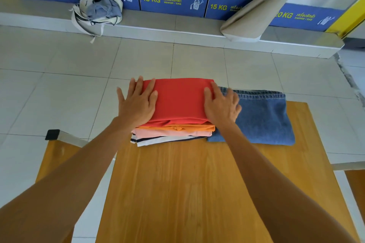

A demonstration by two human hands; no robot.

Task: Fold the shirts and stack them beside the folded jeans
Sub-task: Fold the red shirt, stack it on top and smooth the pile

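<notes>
A folded red shirt [179, 100] tops a stack at the far edge of the wooden table [197, 183]. Under it lie an orange shirt [189, 128], a pink shirt [173, 133] and a striped navy-and-white shirt [158, 140]. Folded blue jeans [262, 118] lie right beside the stack, touching it. My left hand [138, 102] rests flat on the red shirt's left edge, fingers spread. My right hand [222, 104] lies flat on its right edge, partly over the jeans. Neither hand grips cloth.
A wooden bench [57, 156] with a metal leg stands left of the table. On the ledge under the washing machines sit a canvas bag [96, 11] with grey cloth and a leaning beige bag [254, 12]. Tiled floor lies beyond the table.
</notes>
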